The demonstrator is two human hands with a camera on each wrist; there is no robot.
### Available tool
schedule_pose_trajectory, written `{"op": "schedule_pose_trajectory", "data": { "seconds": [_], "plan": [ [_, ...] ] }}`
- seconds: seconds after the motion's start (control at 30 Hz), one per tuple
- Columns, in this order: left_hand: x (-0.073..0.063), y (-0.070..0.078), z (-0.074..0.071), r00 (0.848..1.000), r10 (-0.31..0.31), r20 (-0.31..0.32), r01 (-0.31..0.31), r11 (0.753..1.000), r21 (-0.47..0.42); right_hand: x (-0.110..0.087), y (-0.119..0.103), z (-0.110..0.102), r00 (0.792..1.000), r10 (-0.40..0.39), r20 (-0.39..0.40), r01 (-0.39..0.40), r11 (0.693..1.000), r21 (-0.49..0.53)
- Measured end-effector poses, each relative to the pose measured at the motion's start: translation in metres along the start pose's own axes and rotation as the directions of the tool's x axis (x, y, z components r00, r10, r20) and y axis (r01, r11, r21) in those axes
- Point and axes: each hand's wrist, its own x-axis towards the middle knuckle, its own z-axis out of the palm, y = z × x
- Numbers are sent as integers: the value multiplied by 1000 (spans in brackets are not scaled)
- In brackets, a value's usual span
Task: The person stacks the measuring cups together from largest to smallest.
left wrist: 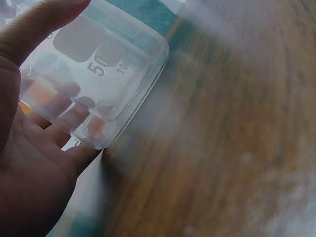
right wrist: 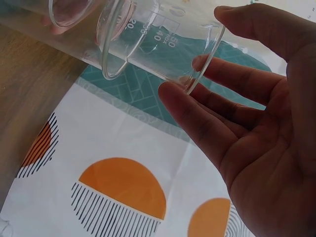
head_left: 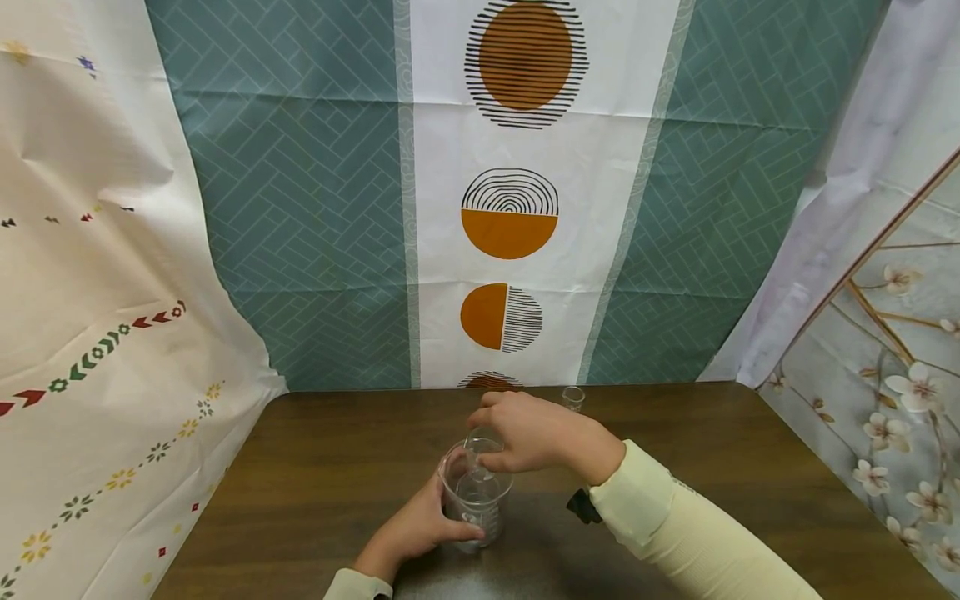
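A large clear beaker (head_left: 491, 523) stands on the table, its "500" mark readable in the left wrist view. My left hand (head_left: 420, 518) grips it from the left, thumb across the near side and fingers behind the glass (left wrist: 106, 54). Inside it sits another clear vessel, whose rim (right wrist: 74, 22) shows through the mouth. My right hand (head_left: 528, 429) pinches a small beaker (right wrist: 170, 42) by its rim, with graduations up to 50. The small beaker's lower part is within the large beaker's mouth; whether it touches the inner vessel I cannot tell.
A small clear glass vessel (head_left: 573, 398) stands at the back edge of the brown wooden table (head_left: 315, 475), behind my right hand. A patterned cloth (head_left: 315, 208) hangs behind the table. Other patterned cloths hang at the left (head_left: 97, 275) and right (head_left: 885, 333).
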Motion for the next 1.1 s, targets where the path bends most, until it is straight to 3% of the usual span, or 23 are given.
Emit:
{"op": "schedule_pose_trajectory", "data": {
  "seconds": [0.53,1.1],
  "plan": [
    [-5,1,1,1000,-7,18,7,1000,-8,2,-3,6,1000,-1,10,0,1000,18],
    [-1,7,-1,1000,-7,3,7,1000,-5,4,-1,8,1000,12,24,-12,1000,26]
  ]
}}
